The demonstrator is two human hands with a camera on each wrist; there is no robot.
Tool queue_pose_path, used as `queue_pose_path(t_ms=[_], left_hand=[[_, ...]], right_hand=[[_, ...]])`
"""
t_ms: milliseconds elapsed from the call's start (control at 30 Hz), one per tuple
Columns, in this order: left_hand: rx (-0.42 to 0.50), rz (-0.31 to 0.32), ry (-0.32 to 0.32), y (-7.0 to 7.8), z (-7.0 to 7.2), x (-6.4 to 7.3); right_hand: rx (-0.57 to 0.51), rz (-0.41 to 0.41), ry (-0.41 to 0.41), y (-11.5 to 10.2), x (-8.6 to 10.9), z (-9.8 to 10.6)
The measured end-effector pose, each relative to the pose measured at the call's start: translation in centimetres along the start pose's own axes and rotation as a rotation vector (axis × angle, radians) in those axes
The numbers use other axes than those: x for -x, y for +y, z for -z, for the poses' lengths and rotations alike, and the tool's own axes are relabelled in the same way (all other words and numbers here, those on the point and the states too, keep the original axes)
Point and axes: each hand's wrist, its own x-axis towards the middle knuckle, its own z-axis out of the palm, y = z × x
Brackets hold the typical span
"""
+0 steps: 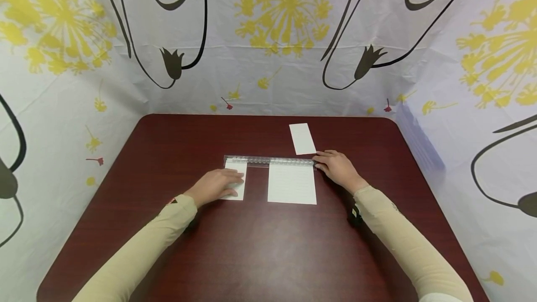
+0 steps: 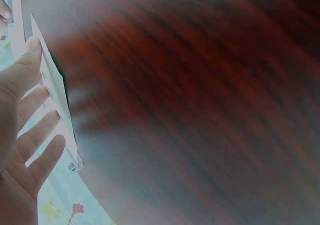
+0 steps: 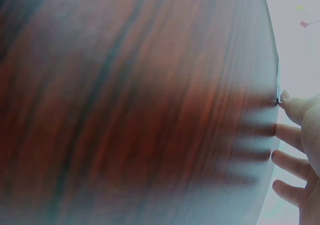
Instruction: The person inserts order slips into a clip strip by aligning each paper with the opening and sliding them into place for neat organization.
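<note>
A clear plastic ruler [image 1: 258,161] lies sideways across the top edges of two pieces of white paper. Under its left end is a narrow paper strip [image 1: 236,193], and my left hand [image 1: 216,185] rests on it with fingers outstretched. In the left wrist view the thumb and spread fingertips lie along the paper [image 2: 61,92]. A wider sheet with faint lines [image 1: 292,184] sits under the ruler's right part. At the ruler's right end, my right hand [image 1: 337,168] touches it with the thumb, the other fingers spread toward the table, as the right wrist view shows.
Behind the ruler, close to my right fingertips, lies another white paper piece [image 1: 302,139], slightly turned. The dark red-brown wooden table [image 1: 268,255] has rounded far corners. White cloth with yellow flowers [image 1: 285,8] hangs around its back and sides.
</note>
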Motion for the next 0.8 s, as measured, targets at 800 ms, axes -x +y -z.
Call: queue_pose_path(t_ms=[800], left_hand=[[0.012,0.010,-0.025,0.15,-0.41,-0.50]], right_hand=[[-0.005,0.018,0.020,0.23,-0.14,-0.21]])
